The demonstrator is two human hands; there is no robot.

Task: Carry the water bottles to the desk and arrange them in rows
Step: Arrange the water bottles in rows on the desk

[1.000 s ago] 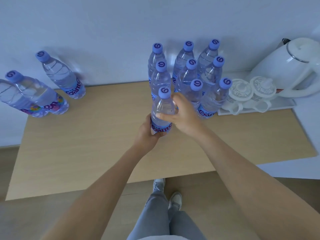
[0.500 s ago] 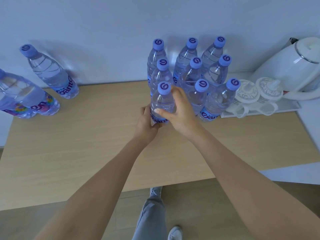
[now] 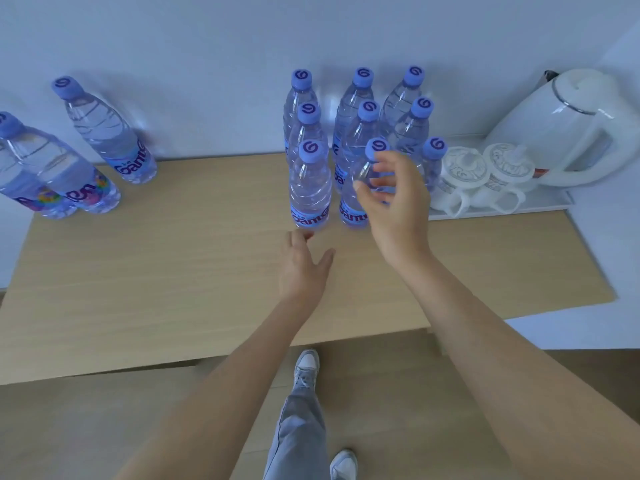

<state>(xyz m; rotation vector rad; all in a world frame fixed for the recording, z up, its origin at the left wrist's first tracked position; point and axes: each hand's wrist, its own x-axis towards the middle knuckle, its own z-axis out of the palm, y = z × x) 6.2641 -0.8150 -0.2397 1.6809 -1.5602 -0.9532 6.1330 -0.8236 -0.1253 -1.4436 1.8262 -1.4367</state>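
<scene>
Nine capped water bottles stand upright in a block at the far edge of the desk [image 3: 173, 271], three rows of three against the wall, each filled with clear water nearly to the neck. The front left bottle [image 3: 309, 188] shows whole, its blue label facing forward. The front middle bottle [image 3: 356, 192] is partly covered by the right hand [image 3: 394, 206], and of the front right bottle [image 3: 433, 161] only the cap and shoulder show past that hand. The rows behind overlap, so their lower halves are hidden.

Three more bottles [image 3: 110, 133] stand near the far left corner; the outermost is cut off by the picture's edge.

The right hand hovers in front of the block with fingers loosely spread, holding nothing. The left hand [image 3: 303, 268] is flat and spread above the desk, just short of the front left bottle.

At the far right corner a white tray [image 3: 554, 206] carries two lidded cups [image 3: 481, 178] and a white kettle [image 3: 568, 133]; what they contain cannot be seen.
</scene>
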